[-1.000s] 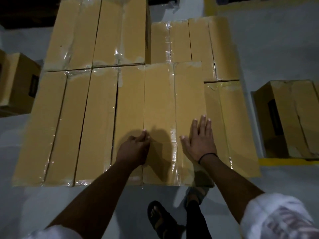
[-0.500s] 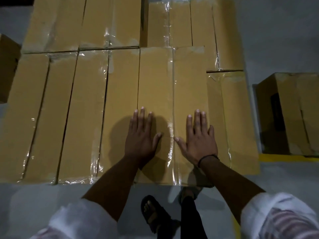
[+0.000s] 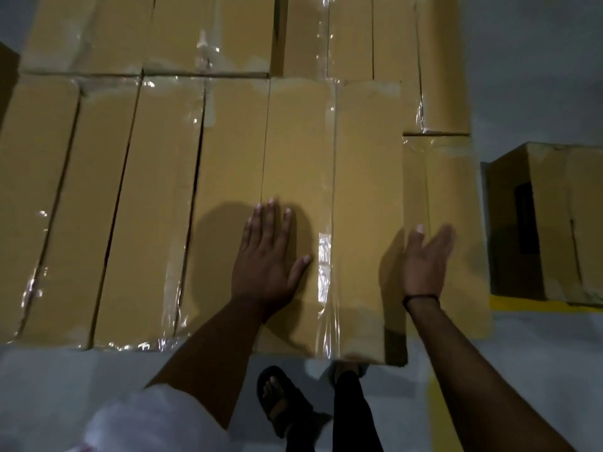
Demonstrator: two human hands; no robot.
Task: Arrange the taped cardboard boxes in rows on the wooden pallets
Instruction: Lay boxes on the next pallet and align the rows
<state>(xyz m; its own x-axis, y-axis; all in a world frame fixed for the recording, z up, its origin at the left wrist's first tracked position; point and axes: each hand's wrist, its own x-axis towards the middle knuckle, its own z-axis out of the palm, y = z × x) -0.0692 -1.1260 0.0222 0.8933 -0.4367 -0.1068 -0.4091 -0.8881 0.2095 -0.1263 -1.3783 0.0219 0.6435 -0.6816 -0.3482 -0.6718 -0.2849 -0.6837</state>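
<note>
Steadying the taped box (image 3: 326,151) in the near row with a flat, straight-fingered left hand (image 3: 267,259) on top and an open, empty right hand (image 3: 424,259) by its right edge, prob to nudge it flush with neighbouring boxes (image 3: 130,207).

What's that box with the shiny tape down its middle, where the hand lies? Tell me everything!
The box is plain brown cardboard, long and closed, with a strip of clear shiny tape running down the seam between its two top flaps. It lies level among neighbouring boxes, and its near end sticks out slightly toward the person. The left hand presses flat on its top near the left edge. The right hand is open beside its right edge.
</note>
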